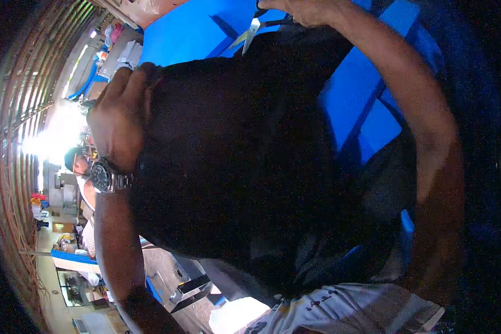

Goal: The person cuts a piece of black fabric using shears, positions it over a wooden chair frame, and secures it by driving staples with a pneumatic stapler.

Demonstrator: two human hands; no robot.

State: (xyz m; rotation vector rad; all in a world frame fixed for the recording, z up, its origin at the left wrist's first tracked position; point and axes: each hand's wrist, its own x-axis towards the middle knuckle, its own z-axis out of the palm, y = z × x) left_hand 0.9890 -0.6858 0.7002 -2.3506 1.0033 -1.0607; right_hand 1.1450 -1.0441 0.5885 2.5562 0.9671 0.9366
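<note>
A large piece of black cloth [234, 139] stretches across the middle of the view. My left hand [119, 117], with a metal-band watch [108, 178] on its wrist, grips the cloth at its upper left edge, fingers curled over it. At the top, my right hand [312, 11] holds a pair of scissors [251, 36] by dark handles. The blades are apart and point down and left, their tips right at the cloth's upper edge. Part of the cloth hangs below my right hand.
Behind the cloth lies a bright blue surface [178, 33] with dark shadows on it. A person [82, 172] is partly visible at the left, near a blue-edged table [75, 257] with items on it. White printed fabric [339, 306] lies at the bottom. A slatted wall [22, 111] runs down the left.
</note>
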